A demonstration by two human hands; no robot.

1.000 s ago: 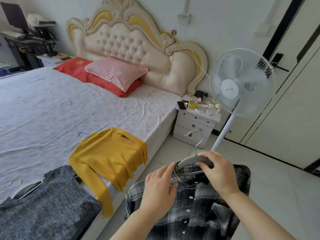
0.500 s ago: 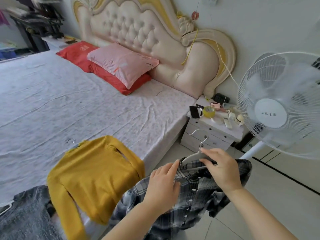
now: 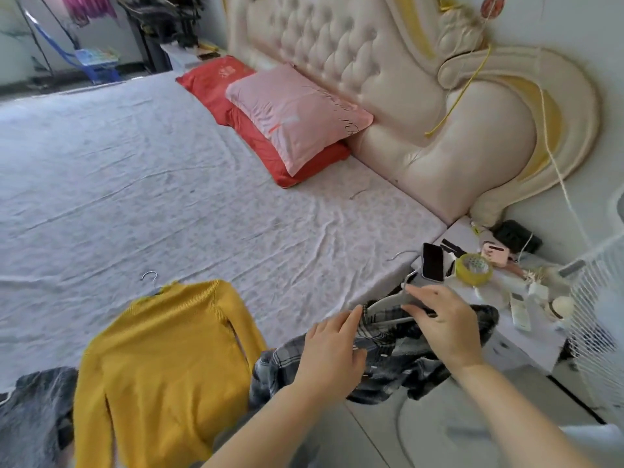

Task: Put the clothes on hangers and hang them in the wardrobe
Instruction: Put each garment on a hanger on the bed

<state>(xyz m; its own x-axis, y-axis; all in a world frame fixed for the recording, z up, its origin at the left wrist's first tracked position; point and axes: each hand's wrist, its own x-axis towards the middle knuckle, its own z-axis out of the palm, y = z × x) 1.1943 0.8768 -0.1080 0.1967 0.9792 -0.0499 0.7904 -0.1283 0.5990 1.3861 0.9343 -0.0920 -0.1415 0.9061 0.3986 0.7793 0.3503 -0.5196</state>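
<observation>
At the near edge of the bed (image 3: 202, 184) we see both hands on a plaid shirt (image 3: 398, 359) that is already on a hanger (image 3: 388, 304). The left hand (image 3: 332, 354) lies over the shirt's front near the collar, fingers curled on the cloth. The right hand (image 3: 442, 320) is on the hanger's shoulder, fingers partly spread; we cannot tell whether it grips or only rests there. The two hands are near each other but apart. The shirt hangs bunched between the bed's corner and the nightstand (image 3: 526, 336), its lower part blurred.

To the left, a yellow sweater (image 3: 162, 369) lies flat on the bed on its own hanger, whose wire hook (image 3: 150, 278) pokes out past the neck. At the lower left corner a grey garment (image 3: 33, 420) lies on the bed, just beside the sweater.

Farther up the bed, a pink pillow (image 3: 297, 116) rests on a red one (image 3: 236, 86) against the padded headboard (image 3: 388, 79). On the nightstand a phone (image 3: 433, 261) stands tilted beside a roll of yellow tape (image 3: 472, 269), among small items too blurred to name. A white fan grille (image 3: 597, 298) cuts in at the right edge.
</observation>
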